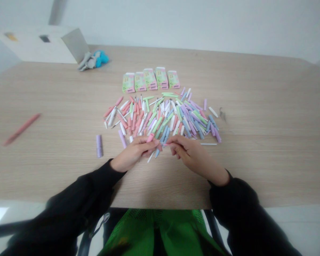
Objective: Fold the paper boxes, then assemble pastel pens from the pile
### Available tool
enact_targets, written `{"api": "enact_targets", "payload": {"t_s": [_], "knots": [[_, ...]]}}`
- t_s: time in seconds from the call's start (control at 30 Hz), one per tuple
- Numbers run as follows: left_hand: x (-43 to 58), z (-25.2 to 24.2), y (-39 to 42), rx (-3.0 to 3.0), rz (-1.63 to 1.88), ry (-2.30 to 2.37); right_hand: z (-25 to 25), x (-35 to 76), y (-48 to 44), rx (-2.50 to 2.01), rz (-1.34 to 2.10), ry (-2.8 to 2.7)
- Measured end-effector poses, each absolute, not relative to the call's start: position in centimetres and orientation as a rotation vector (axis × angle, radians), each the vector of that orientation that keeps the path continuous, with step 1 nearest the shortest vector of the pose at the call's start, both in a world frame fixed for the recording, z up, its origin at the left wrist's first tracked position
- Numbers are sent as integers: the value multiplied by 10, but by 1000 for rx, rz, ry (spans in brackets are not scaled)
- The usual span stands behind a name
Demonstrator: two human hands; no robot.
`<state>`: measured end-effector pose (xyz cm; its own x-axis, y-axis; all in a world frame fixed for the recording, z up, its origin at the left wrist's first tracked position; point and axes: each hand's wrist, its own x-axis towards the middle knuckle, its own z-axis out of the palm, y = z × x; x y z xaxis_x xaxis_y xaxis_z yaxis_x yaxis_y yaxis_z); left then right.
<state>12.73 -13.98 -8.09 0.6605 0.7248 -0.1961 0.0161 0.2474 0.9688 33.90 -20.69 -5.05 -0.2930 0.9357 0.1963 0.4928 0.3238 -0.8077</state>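
Observation:
My left hand (135, 152) is closed around a pink pen part (150, 137), its fingers pinched near the tip. My right hand (190, 152) is closed too, pinching the other end of a thin pink piece (165, 144) that runs between both hands. Both hands rest on the wooden table (269, 142) just in front of a wide pile of pastel pen parts (162, 115) in pink, green, white, blue and purple. A white refill (150, 156) sticks out below my left fingers.
Several green-and-pink small boxes (150, 80) stand in a row behind the pile. A purple cap (99, 145) lies left of my hands, a whole pink pen (21, 128) far left. A white box (42, 44) and a grey-blue soft toy (93, 60) sit at the back left.

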Motion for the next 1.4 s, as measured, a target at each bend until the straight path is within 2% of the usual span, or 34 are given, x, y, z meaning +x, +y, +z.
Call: {"api": "enact_targets", "payload": {"t_s": [0.6, 0.77, 0.97, 1.13, 1.4], "knots": [[127, -80, -142, 1380, 509, 749, -48, 341, -207, -1278, 750, -2013], [128, -78, -144, 1436, 460, 659, -48, 338, -208, -1247, 818, -1975], [128, -79, -145, 1405, 458, 589, -53, 332, -209, -1126, 1065, -1733], [131, -83, -146, 1304, 509, 579, -53, 327, -211, -1047, 1038, -1642], [134, -83, -149, 1328, 561, 620, -57, 325, -210, -934, 1208, -1501]]}}
